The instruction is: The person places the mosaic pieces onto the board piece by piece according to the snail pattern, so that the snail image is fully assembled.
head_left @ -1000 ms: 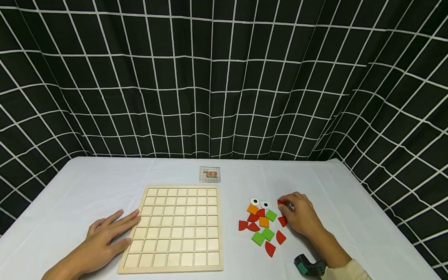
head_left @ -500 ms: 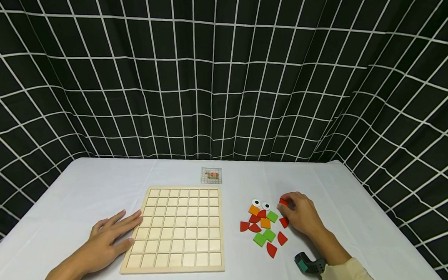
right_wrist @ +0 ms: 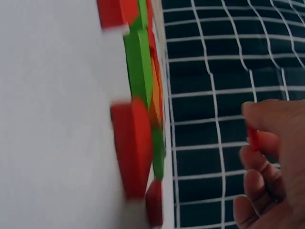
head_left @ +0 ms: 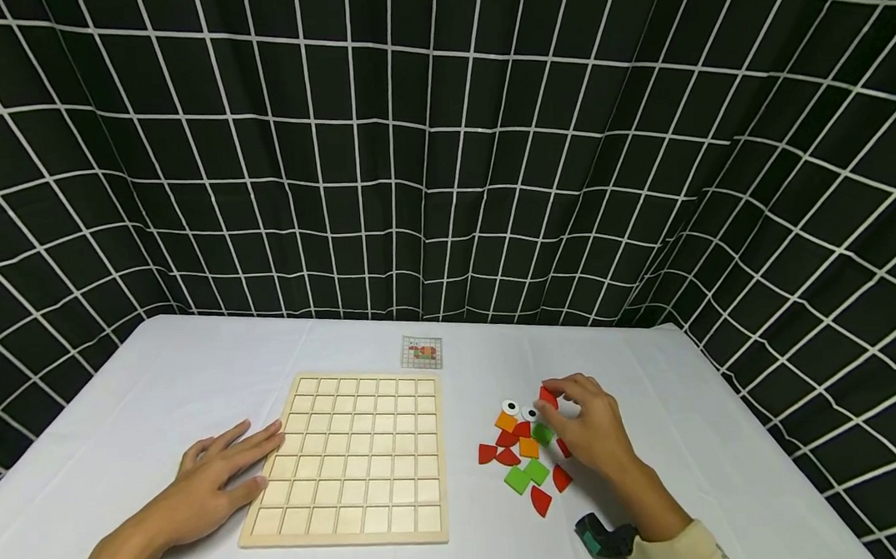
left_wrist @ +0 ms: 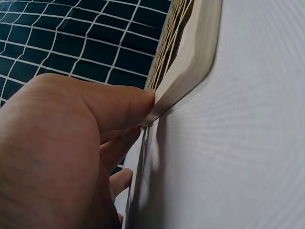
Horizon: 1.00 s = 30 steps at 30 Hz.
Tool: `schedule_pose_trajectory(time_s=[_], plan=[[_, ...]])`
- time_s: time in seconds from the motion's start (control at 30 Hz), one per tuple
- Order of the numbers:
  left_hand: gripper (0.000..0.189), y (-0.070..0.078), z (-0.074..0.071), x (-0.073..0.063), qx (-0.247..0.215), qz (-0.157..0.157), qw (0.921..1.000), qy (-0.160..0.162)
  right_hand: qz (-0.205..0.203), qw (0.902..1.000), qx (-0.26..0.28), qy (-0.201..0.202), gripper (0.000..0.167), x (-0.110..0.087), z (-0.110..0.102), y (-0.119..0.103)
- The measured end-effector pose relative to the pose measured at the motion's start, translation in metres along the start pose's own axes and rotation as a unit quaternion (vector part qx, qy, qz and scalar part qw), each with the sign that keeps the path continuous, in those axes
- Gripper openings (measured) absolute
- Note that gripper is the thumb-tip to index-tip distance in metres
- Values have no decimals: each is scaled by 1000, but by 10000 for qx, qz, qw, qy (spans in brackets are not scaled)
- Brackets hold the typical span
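My right hand (head_left: 599,430) pinches a red quarter-circle tile (head_left: 548,396) between thumb and fingertips, held up off the table above the far right of the loose tiles. The right wrist view shows the same red tile (right_wrist: 253,138) edge-on between the fingers. My left hand (head_left: 205,493) lies with fingers extended at the left edge of a wooden grid board (head_left: 360,466); its thumb (left_wrist: 128,102) touches the board's rim (left_wrist: 193,62) in the left wrist view. All visible cells of the board are bare wood.
Loose tiles lie right of the board: green squares (head_left: 517,479), orange squares (head_left: 529,448), several red quarter-circles (head_left: 541,500) and two white eye discs (head_left: 509,407). Behind the board lies a small pattern card (head_left: 422,352). A dark wrist device (head_left: 604,537) is beside the right forearm.
My right hand has lifted the red quarter-circle tile from the right side of the pile and moved it slightly left. The left hand stays at the board's edge.
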<state>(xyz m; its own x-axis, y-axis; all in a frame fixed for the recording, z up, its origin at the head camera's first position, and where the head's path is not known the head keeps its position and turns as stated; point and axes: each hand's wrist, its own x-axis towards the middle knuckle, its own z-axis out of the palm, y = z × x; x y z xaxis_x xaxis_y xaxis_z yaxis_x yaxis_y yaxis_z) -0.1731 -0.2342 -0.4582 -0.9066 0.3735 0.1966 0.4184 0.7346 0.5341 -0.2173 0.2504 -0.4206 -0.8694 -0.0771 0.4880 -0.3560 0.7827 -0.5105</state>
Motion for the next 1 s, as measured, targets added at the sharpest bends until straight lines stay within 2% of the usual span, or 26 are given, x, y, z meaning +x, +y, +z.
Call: schedule_pose_trajectory(time_s=[0.23, 0.5, 1.0], plan=[[47, -1, -2, -2, 1, 47, 9999, 105, -274, 9992, 307, 21, 28, 5, 8, -27], [47, 1, -1, -2, 37, 3, 10000, -7, -744, 9950, 668, 76, 28, 5, 20, -43], [48, -2, 1, -1, 0, -10, 10000, -25, -1038, 9877, 1144, 237, 25, 19, 52, -89]])
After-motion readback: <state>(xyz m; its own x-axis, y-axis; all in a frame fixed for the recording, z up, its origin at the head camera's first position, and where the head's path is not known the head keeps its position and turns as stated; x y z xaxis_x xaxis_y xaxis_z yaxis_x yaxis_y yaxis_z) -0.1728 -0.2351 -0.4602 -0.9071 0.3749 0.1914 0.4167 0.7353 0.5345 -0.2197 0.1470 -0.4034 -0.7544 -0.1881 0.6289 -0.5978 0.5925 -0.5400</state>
